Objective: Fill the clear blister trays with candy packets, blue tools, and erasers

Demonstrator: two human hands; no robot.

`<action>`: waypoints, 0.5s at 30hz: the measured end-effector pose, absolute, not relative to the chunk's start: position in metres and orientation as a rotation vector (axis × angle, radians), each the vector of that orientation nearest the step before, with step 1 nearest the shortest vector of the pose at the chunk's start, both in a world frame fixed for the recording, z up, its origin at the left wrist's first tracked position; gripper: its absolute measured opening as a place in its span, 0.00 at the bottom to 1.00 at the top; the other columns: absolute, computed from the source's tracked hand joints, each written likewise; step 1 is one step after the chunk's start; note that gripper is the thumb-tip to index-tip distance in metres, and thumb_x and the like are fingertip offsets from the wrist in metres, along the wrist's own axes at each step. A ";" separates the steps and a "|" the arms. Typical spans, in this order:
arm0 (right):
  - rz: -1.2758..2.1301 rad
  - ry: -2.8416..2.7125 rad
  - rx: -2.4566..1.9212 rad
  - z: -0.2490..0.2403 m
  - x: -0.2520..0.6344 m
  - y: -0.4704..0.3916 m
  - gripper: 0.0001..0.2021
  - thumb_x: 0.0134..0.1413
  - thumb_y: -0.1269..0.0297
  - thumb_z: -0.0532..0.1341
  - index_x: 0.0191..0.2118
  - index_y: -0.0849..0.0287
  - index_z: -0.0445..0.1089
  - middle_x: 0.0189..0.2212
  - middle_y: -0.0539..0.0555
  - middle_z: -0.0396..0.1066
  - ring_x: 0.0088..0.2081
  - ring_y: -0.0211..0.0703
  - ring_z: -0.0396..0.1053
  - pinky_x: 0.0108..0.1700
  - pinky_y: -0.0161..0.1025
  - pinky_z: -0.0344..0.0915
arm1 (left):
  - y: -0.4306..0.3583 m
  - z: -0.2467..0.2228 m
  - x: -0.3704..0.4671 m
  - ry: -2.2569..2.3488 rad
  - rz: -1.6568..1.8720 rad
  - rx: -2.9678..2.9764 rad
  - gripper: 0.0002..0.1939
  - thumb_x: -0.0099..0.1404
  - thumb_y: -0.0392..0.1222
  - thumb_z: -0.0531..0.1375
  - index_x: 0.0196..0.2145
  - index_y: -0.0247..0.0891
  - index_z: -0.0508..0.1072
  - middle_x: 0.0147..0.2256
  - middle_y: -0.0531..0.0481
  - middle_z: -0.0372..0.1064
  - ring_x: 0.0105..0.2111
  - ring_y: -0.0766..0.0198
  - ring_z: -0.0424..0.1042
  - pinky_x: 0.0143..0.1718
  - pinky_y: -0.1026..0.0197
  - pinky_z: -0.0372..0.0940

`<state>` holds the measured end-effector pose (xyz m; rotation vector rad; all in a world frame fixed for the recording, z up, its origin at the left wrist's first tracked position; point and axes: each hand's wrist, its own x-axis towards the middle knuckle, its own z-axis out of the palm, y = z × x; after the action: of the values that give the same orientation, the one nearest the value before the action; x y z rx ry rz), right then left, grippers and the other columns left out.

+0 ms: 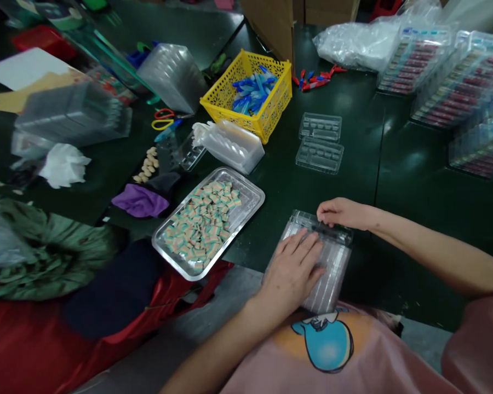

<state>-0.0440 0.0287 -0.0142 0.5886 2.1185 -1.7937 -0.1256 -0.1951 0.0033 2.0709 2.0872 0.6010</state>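
Observation:
A stack of clear plastic trays (332, 273) lies at the table's front edge, against the shirt. My left hand (293, 268) rests flat on its left part with the fingers spread. At the far end of the stack, my right hand (339, 213) has its fingers curled together at the top edge; whatever is between them is too small to tell. Farther off lie two single clear trays, a nearer one (319, 155) and a farther one (320, 127). To the left is a metal tray (252, 200) with many small striped erasers or pieces (205, 224).
A yellow basket (267, 117) holds blue pens. Nearby are stacked clear trays (234, 145), scissors (163, 119), a purple cloth (139, 201) and red pens (316, 82). Filled packs (456, 82) stand at the right, and a red bag (24, 339) sits at the left.

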 end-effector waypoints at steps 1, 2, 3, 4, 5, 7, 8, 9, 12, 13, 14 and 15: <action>-1.689 2.250 0.621 -0.015 -0.048 0.035 0.05 0.53 0.66 0.56 0.31 0.60 0.69 0.26 0.48 0.67 0.27 0.34 0.64 0.33 0.33 0.61 | -0.196 0.004 -0.125 2.102 0.600 2.060 0.18 0.66 0.44 0.58 0.52 0.35 0.69 0.56 0.41 0.67 0.60 0.48 0.60 0.55 0.46 0.59; -1.580 2.370 0.648 -0.015 -0.054 0.042 0.06 0.54 0.68 0.55 0.31 0.60 0.68 0.26 0.48 0.67 0.28 0.35 0.65 0.33 0.34 0.60 | -0.197 0.004 -0.125 2.118 0.601 2.052 0.18 0.65 0.44 0.58 0.51 0.35 0.70 0.55 0.40 0.67 0.59 0.48 0.61 0.55 0.46 0.59; -1.476 2.470 0.671 -0.017 -0.061 0.049 0.07 0.55 0.69 0.53 0.31 0.60 0.68 0.26 0.49 0.68 0.28 0.35 0.65 0.34 0.34 0.60 | -0.198 0.005 -0.124 2.136 0.603 2.045 0.18 0.65 0.43 0.59 0.51 0.35 0.70 0.55 0.40 0.68 0.59 0.48 0.61 0.55 0.46 0.59; -1.382 2.550 0.688 -0.018 -0.070 0.057 0.08 0.56 0.70 0.52 0.31 0.60 0.68 0.26 0.49 0.69 0.29 0.36 0.66 0.35 0.34 0.60 | -0.199 0.005 -0.124 2.151 0.604 2.040 0.18 0.65 0.43 0.59 0.51 0.35 0.70 0.54 0.40 0.68 0.59 0.48 0.61 0.55 0.45 0.59; -1.295 2.619 0.704 -0.021 -0.080 0.065 0.09 0.57 0.71 0.52 0.31 0.60 0.69 0.28 0.50 0.70 0.31 0.37 0.67 0.36 0.34 0.60 | -0.201 0.006 -0.124 2.161 0.602 2.037 0.18 0.65 0.43 0.59 0.51 0.35 0.70 0.54 0.40 0.68 0.59 0.48 0.61 0.55 0.45 0.59; -1.123 2.734 0.747 -0.027 -0.101 0.078 0.10 0.58 0.73 0.52 0.32 0.60 0.70 0.32 0.53 0.72 0.35 0.40 0.68 0.40 0.36 0.61 | -0.204 0.007 -0.123 2.174 0.598 2.036 0.17 0.65 0.43 0.58 0.51 0.36 0.70 0.54 0.40 0.68 0.59 0.48 0.62 0.56 0.45 0.58; -1.040 2.793 0.779 -0.030 -0.110 0.083 0.10 0.59 0.73 0.52 0.33 0.61 0.71 0.34 0.55 0.72 0.37 0.42 0.69 0.42 0.37 0.61 | -0.205 0.007 -0.123 2.180 0.595 2.034 0.17 0.65 0.43 0.58 0.51 0.36 0.70 0.54 0.40 0.68 0.59 0.49 0.62 0.56 0.45 0.58; -0.965 2.861 0.813 -0.032 -0.117 0.085 0.10 0.59 0.72 0.53 0.36 0.61 0.71 0.37 0.57 0.72 0.39 0.44 0.69 0.43 0.38 0.61 | -0.206 0.007 -0.123 2.184 0.595 2.031 0.17 0.65 0.43 0.58 0.51 0.36 0.70 0.54 0.40 0.68 0.59 0.49 0.62 0.56 0.45 0.58; -0.915 3.083 0.811 -0.027 -0.118 0.076 0.10 0.60 0.71 0.54 0.44 0.63 0.71 0.45 0.61 0.69 0.45 0.47 0.67 0.47 0.41 0.62 | -0.208 0.007 -0.122 2.194 0.606 2.020 0.17 0.66 0.43 0.58 0.52 0.37 0.70 0.55 0.41 0.68 0.59 0.49 0.61 0.57 0.45 0.57; -0.988 3.116 0.734 -0.022 -0.112 0.069 0.10 0.60 0.69 0.55 0.44 0.62 0.71 0.45 0.61 0.69 0.45 0.47 0.67 0.47 0.41 0.62 | -0.208 0.007 -0.122 2.194 0.611 2.019 0.18 0.66 0.43 0.58 0.52 0.36 0.70 0.55 0.41 0.68 0.59 0.49 0.61 0.57 0.45 0.57; -1.103 3.092 0.619 -0.015 -0.103 0.060 0.10 0.60 0.67 0.55 0.43 0.61 0.71 0.44 0.59 0.70 0.44 0.45 0.68 0.46 0.40 0.62 | -0.208 0.006 -0.122 2.192 0.616 2.017 0.18 0.66 0.43 0.58 0.52 0.36 0.70 0.55 0.41 0.68 0.59 0.50 0.61 0.58 0.45 0.57; -1.235 3.001 0.482 -0.008 -0.093 0.050 0.09 0.61 0.65 0.56 0.41 0.60 0.72 0.40 0.57 0.72 0.41 0.43 0.68 0.44 0.39 0.62 | -0.208 0.006 -0.122 2.189 0.622 2.015 0.18 0.66 0.43 0.58 0.52 0.36 0.70 0.55 0.42 0.68 0.59 0.50 0.61 0.58 0.45 0.56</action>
<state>-0.0927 0.0501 -0.0083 0.4820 3.0008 -1.2350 -0.1220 -0.2082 0.0056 2.0152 2.1892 0.6225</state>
